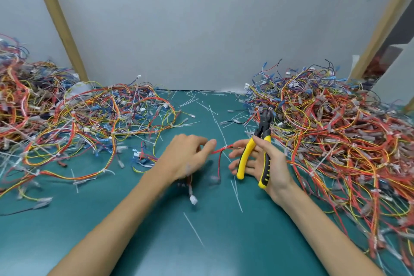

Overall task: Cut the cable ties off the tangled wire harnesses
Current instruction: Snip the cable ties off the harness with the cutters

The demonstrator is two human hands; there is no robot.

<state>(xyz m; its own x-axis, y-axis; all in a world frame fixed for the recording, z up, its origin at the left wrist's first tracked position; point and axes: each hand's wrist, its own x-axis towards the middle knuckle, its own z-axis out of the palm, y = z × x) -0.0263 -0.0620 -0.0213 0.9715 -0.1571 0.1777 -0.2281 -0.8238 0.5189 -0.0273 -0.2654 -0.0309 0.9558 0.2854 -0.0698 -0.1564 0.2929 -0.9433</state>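
Two hands meet over a thin red wire harness (219,163): the blurred left hand (188,157) pinches one end; the right hand (275,163) grips yellow-black rubbery-handled cutters (262,133), fingers spread, a white cable tie (226,147) at its forefinger tip.

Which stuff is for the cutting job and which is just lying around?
Job: yellow cutters, right hand gripping them, left hand pinching the red harness, its white tie, wire pile left, wire pile right.
Lying about: snipped ties on green mat, wooden post.

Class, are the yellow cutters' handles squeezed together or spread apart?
Spread apart: on the cutters, the two yellow handles diverge downward in the right hand, with palm visible between them.
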